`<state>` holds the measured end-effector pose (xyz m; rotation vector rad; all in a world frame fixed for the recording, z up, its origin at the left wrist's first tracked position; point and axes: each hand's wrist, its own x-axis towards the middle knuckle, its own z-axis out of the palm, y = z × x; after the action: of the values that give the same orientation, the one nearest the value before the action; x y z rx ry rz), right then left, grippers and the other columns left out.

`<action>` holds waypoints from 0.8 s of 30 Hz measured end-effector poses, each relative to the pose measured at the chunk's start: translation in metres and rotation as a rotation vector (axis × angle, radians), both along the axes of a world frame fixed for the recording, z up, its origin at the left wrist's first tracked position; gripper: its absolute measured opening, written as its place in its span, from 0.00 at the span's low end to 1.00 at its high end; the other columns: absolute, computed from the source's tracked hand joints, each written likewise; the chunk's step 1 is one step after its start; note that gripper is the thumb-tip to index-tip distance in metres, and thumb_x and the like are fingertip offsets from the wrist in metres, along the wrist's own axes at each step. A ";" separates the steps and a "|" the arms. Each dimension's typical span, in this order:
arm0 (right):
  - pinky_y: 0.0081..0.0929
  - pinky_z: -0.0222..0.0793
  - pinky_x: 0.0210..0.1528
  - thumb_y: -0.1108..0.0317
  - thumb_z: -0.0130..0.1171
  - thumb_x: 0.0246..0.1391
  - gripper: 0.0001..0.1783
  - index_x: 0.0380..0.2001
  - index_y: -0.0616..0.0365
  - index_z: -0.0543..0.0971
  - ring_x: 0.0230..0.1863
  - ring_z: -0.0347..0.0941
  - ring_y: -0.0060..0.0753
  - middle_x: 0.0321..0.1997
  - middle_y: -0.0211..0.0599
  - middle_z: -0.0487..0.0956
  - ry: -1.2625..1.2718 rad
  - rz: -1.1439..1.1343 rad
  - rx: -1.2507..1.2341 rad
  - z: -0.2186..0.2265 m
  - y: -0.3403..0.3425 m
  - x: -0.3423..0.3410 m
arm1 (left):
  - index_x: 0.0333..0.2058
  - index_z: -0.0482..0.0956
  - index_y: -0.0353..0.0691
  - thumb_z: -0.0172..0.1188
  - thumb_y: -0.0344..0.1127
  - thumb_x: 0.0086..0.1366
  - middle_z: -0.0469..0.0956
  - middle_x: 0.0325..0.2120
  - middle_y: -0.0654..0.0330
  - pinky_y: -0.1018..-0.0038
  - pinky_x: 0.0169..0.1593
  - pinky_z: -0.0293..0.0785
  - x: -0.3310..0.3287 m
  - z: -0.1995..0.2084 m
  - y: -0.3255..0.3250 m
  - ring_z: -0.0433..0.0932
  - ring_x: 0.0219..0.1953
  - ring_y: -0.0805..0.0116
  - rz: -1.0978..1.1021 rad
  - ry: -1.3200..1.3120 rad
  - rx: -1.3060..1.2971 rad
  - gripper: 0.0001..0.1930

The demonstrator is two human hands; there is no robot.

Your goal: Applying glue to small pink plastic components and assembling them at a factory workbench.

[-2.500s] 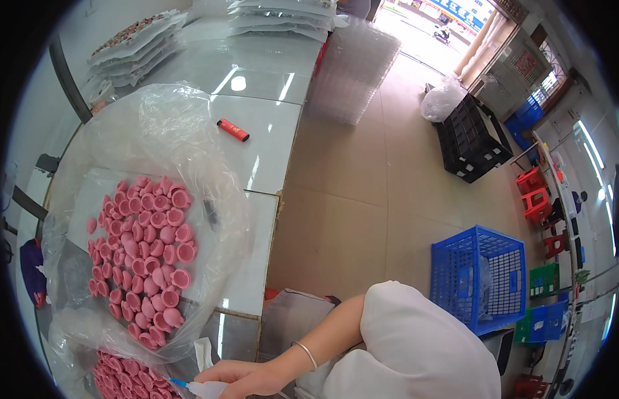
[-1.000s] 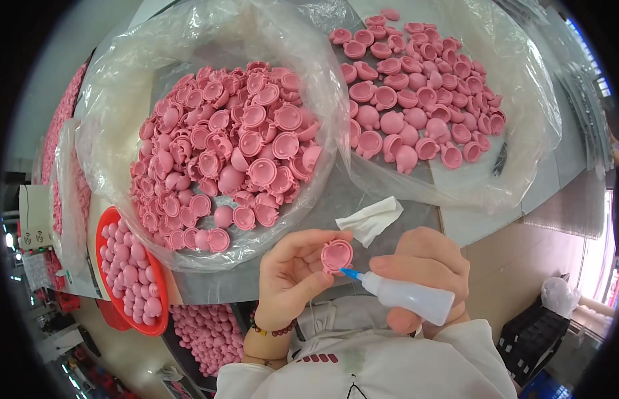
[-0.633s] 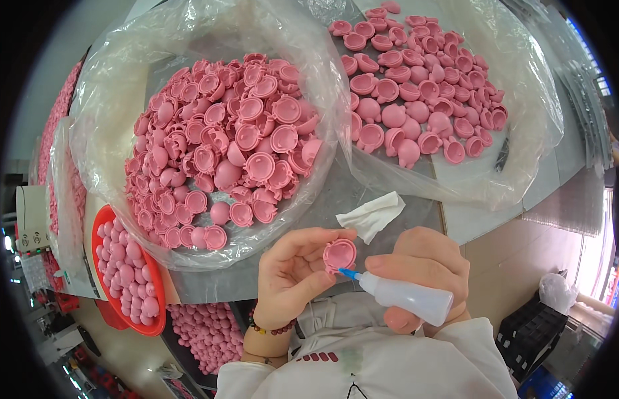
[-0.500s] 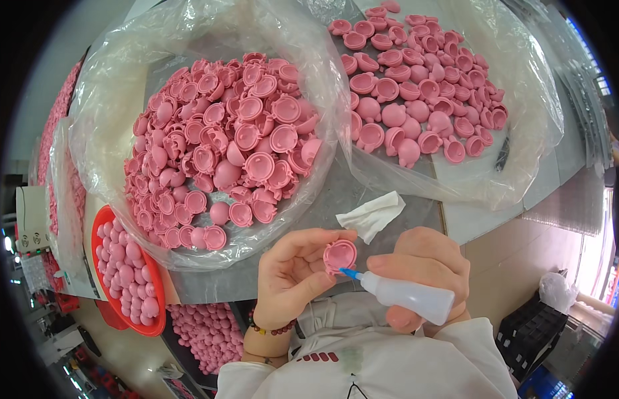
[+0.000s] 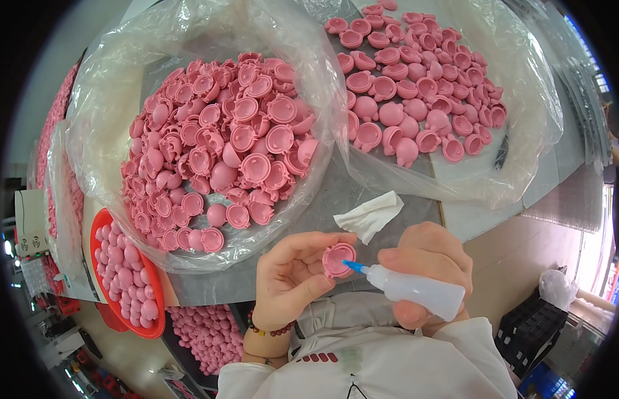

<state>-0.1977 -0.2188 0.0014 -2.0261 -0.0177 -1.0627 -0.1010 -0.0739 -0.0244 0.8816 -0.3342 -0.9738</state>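
Note:
Between the thumb and fingers of my left hand (image 5: 293, 276) is a pink plastic half-shell (image 5: 339, 260), its hollow side facing up. My right hand (image 5: 432, 263) is wrapped round a translucent white squeeze bottle (image 5: 422, 292) with a blue nozzle (image 5: 353, 266). The bottle tilts, and its nozzle tip is over the right part of the shell's rim; I cannot tell whether it touches. Just beyond my hands lies a crumpled white tissue (image 5: 371, 214) on the grey table (image 5: 323, 206).
A clear plastic bag (image 5: 100, 126) lies spread at the left with a heap of pink half-shells (image 5: 223, 133). Another bag (image 5: 535, 120) holds more half-shells (image 5: 422, 80) at the far right. A red basket (image 5: 161, 312) of pink balls stands left, with more pink balls (image 5: 206, 332) below the table edge.
The nozzle has shifted up from the shell's lower edge to its right side. My right hand and the bottle have moved slightly right; my left hand keeps hold of the shell.

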 end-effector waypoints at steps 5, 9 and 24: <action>0.18 0.58 0.15 0.56 0.62 0.41 0.21 0.31 0.64 0.77 0.14 0.63 0.23 0.19 0.29 0.73 -0.008 -0.048 -0.034 -0.003 -0.002 0.001 | 0.45 0.63 0.27 0.57 0.22 0.52 0.68 0.44 0.40 0.71 0.47 0.70 0.005 -0.008 0.004 0.71 0.45 0.63 -0.046 -0.014 -0.068 0.21; 0.19 0.57 0.14 0.57 0.61 0.41 0.20 0.30 0.65 0.76 0.14 0.63 0.24 0.21 0.30 0.75 -0.007 -0.110 -0.017 -0.003 -0.002 -0.003 | 0.46 0.63 0.28 0.53 0.18 0.52 0.66 0.47 0.40 0.68 0.50 0.68 0.006 -0.010 0.005 0.69 0.48 0.61 -0.065 -0.052 -0.139 0.21; 0.23 0.57 0.14 0.47 0.50 0.50 0.27 0.24 0.66 0.75 0.15 0.64 0.29 0.21 0.38 0.74 0.088 -0.172 0.018 0.000 0.007 -0.003 | 0.46 0.63 0.28 0.54 0.21 0.53 0.67 0.45 0.40 0.69 0.45 0.73 0.005 -0.010 0.004 0.71 0.46 0.61 -0.022 -0.078 -0.089 0.20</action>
<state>-0.2005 -0.2117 0.0011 -2.0852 0.2145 -1.0733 -0.0958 -0.0701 -0.0345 0.8378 -0.4513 -0.9396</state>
